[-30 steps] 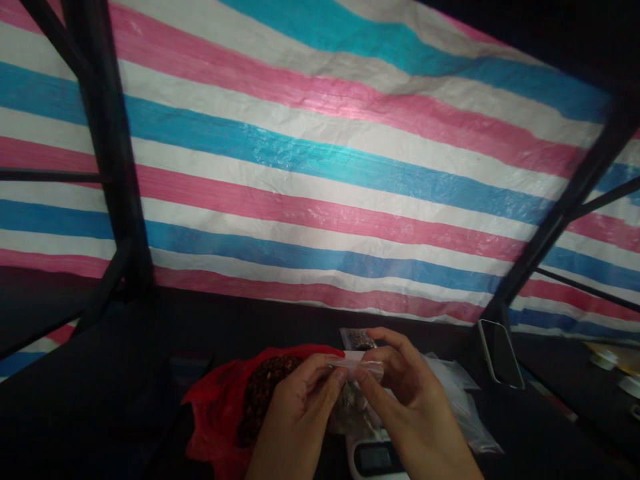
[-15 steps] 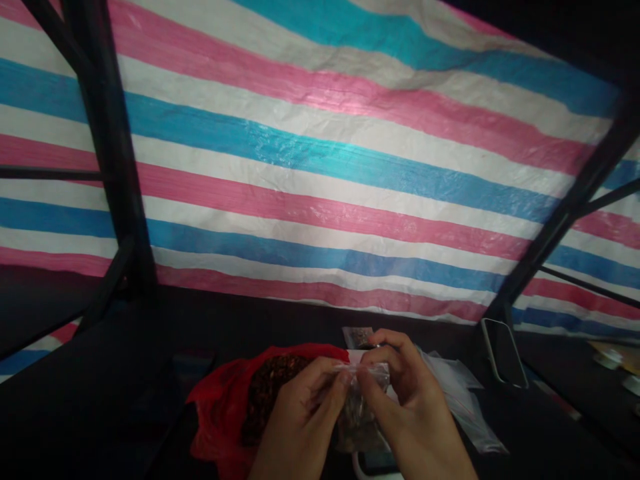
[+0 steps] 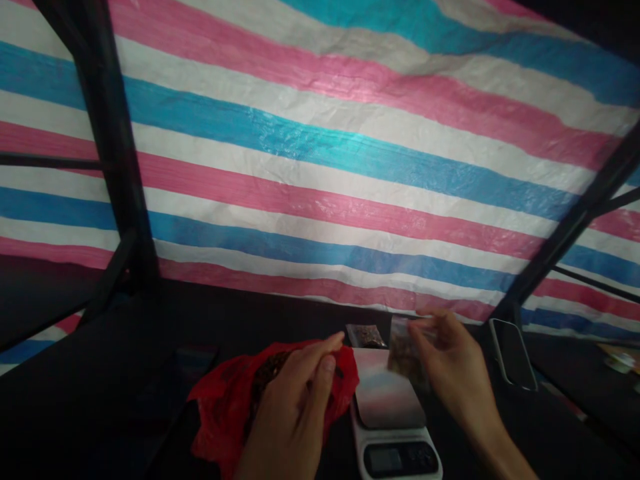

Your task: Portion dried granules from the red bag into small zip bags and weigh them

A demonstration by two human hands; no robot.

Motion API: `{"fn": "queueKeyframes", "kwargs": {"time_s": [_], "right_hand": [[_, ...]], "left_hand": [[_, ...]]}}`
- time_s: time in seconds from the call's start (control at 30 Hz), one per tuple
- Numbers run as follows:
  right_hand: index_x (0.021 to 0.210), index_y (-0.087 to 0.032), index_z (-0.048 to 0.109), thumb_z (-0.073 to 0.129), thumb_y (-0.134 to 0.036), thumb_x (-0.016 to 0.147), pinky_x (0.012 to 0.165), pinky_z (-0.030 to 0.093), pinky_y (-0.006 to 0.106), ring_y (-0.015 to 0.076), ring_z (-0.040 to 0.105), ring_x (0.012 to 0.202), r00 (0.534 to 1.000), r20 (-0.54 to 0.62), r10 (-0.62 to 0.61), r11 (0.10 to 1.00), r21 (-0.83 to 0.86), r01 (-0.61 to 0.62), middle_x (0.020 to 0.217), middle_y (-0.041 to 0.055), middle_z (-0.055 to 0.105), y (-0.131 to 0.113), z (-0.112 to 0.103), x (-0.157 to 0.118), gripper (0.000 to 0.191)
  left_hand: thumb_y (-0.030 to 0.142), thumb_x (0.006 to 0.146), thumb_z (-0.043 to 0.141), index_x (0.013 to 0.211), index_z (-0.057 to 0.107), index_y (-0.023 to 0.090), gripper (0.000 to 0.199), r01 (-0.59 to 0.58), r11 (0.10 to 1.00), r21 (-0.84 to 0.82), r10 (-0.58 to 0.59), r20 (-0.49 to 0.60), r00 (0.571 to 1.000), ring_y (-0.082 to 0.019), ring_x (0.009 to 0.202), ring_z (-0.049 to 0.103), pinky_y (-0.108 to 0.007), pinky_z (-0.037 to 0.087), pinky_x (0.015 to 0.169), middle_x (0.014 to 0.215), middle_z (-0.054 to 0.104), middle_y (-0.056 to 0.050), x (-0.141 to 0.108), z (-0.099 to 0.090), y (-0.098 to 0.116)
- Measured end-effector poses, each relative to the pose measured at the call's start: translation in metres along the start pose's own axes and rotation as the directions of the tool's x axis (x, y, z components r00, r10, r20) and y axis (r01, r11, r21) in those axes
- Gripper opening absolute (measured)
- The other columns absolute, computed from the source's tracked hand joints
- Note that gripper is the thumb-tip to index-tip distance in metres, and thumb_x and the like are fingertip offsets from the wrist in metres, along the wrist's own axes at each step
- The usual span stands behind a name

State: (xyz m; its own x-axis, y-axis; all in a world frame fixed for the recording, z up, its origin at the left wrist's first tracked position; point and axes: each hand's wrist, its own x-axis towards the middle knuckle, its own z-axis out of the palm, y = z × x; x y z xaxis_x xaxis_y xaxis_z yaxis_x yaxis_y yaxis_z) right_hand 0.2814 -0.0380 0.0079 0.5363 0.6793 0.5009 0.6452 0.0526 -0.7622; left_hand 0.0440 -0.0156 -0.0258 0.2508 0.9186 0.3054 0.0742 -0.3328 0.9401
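- Right hand pinches the bag near its top – the bag sits just left of the palm, by the scale.
- Left hand, fingers loosely extended, overlaps the red sack.

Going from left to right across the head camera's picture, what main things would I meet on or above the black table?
Crumpled red plastic bag, white metallic-topped scale, right hand pinching a small clear plastic bag, dark-screened, pale-rimmed phone.
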Motion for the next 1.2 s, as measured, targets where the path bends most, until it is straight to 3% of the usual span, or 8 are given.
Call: {"fn": "queueKeyframes", "kwargs": {"time_s": [0.13, 0.3, 0.47, 0.67, 0.8, 1.0, 1.13, 1.2], "right_hand": [[0.11, -0.019, 0.067, 0.063, -0.039, 0.096, 0.085, 0.057, 0.044, 0.0287, 0.073, 0.091, 0.998, -0.054, 0.036, 0.984, -0.174, -0.045, 0.097, 0.0109, 0.076, 0.043, 0.021, 0.047, 0.025], [0.111, -0.016, 0.071, 0.069, -0.039, 0.102, 0.082, 0.062, 0.039, 0.019, 0.073, 0.088, 0.965, 0.245, 0.089, 0.966, -0.257, -0.024, 0.106, 0.0042, 0.075, 0.083, 0.053, 0.058, 0.024], [0.12, -0.019, 0.07, 0.067, -0.037, 0.104, 0.092, 0.061, 0.044, 0.0227, 0.072, 0.104, 0.95, 0.272, 0.155, 0.92, -0.389, -0.038, 0.121, 0.0075, 0.073, 0.113, -0.001, 0.076, 0.025], [0.093, -0.017, 0.072, 0.076, -0.031, 0.096, 0.075, 0.059, 0.034, 0.0161, 0.07, 0.072, 0.906, 0.338, 0.255, 0.868, -0.493, -0.06, 0.082, -0.0009, 0.073, 0.137, -0.049, 0.051, 0.014], [0.094, -0.021, 0.076, 0.075, -0.033, 0.084, 0.067, 0.053, 0.032, 0.0223, 0.074, 0.068, 0.943, 0.279, 0.181, 0.92, -0.387, -0.063, 0.073, 0.0, 0.076, 0.133, -0.044, 0.03, 0.015], [0.089, -0.021, 0.073, 0.074, -0.037, 0.066, 0.064, 0.053, 0.036, 0.0276, 0.074, 0.065, 0.974, 0.118, 0.191, 0.954, -0.254, -0.157, 0.067, 0.003, 0.077, 0.113, -0.064, 0.04, 0.028], [0.102, -0.019, 0.074, 0.078, -0.052, 0.07, 0.054, 0.051, 0.033, 0.0232, 0.068, 0.056, 0.973, 0.121, 0.199, 0.974, -0.139, -0.182, 0.066, 0.0022, 0.075, 0.073, -0.067, 0.023, 0.045], [0.106, -0.02, 0.075, 0.086, -0.054, 0.07, 0.057, 0.054, 0.032, 0.0226, 0.07, 0.061, 0.963, 0.197, 0.186, 0.981, 0.016, -0.193, 0.066, 0.0003, 0.073, 0.042, -0.057, 0.002, 0.051]], "left_hand": [[0.067, 0.099, 0.046, 0.129, 0.076, 0.033, 0.054, 0.109, 0.993, 0.036, -0.103, -0.147, 0.984, -0.024, 0.126, 0.072, -0.041, 0.052, 0.116, 0.132, 0.078, -0.002, 0.004, -0.022, 0.007], [0.076, 0.09, 0.047, 0.124, 0.077, 0.031, 0.064, 0.17, 0.982, 0.087, -0.15, -0.201, 0.968, -0.027, 0.119, 0.075, -0.043, 0.056, 0.113, 0.125, 0.081, -0.003, 0.007, -0.032, 0.01], [0.077, 0.087, 0.045, 0.118, 0.08, 0.03, 0.065, 0.152, 0.98, 0.132, -0.119, -0.226, 0.967, -0.028, 0.118, 0.076, -0.038, 0.061, 0.105, 0.126, 0.081, -0.003, 0.006, -0.03, 0.01], [0.076, 0.089, 0.05, 0.115, 0.081, 0.03, 0.061, 0.127, 0.986, 0.111, -0.103, -0.195, 0.975, -0.027, 0.117, 0.077, -0.035, 0.06, 0.105, 0.124, 0.082, -0.002, 0.006, -0.028, 0.007], [0.073, 0.095, 0.048, 0.118, 0.08, 0.03, 0.058, 0.119, 0.988, 0.1, -0.108, -0.109, 0.988, -0.028, 0.121, 0.075, -0.031, 0.066, 0.094, 0.128, 0.081, -0.002, 0.008, -0.024, 0.003], [0.062, 0.101, 0.046, 0.113, 0.081, 0.029, 0.049, -0.011, 0.992, 0.127, 0.018, -0.055, 0.998, -0.026, 0.112, 0.078, -0.031, 0.062, 0.101, 0.118, 0.083, -0.003, 0.008, -0.013, 0.011], [0.051, 0.105, 0.048, 0.115, 0.08, 0.033, 0.038, -0.08, 0.991, 0.106, 0.079, 0.015, 0.997, -0.024, 0.111, 0.078, -0.031, 0.063, 0.098, 0.121, 0.082, -0.003, -0.003, 0.008, 0.015], [0.048, 0.098, 0.064, 0.125, 0.076, 0.036, 0.032, -0.227, 0.967, 0.112, 0.217, 0.101, 0.971, -0.027, 0.12, 0.074, -0.037, 0.06, 0.105, 0.131, 0.078, -0.003, -0.01, 0.025, 0.008]]}}
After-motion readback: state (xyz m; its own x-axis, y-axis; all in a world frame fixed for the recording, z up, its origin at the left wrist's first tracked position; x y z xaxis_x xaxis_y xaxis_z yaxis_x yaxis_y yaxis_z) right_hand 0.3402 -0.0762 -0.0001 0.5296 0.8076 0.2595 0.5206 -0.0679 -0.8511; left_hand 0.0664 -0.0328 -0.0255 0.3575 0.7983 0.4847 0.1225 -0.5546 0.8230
